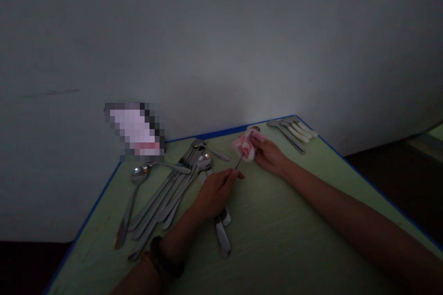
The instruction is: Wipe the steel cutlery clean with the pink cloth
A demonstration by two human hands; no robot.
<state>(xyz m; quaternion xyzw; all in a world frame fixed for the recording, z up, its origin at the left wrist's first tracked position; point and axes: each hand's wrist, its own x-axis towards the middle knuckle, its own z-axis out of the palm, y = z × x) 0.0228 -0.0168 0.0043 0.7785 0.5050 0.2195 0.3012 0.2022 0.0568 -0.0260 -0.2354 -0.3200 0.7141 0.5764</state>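
Note:
My left hand [216,193] is closed round the handle of a metal spoon [238,161], which slants up and away to the right. A pink and white cloth [245,145] is pinched in my right hand [270,153] and wraps the upper part of that spoon. A rounded metal end shows just past the cloth, near the table's back edge. Under and beside my left hand lies a loose pile of metal cutlery [162,198], several handles pointing towards me. A single spoon [139,174] rests at the pile's left.
Several spoons [289,134], some with white handles, lie together at the back right of the green table [294,239], which has a blue edge. A blurred-out phone-like object [133,124] leans at the back left. A pale wall [221,46] stands directly behind the table.

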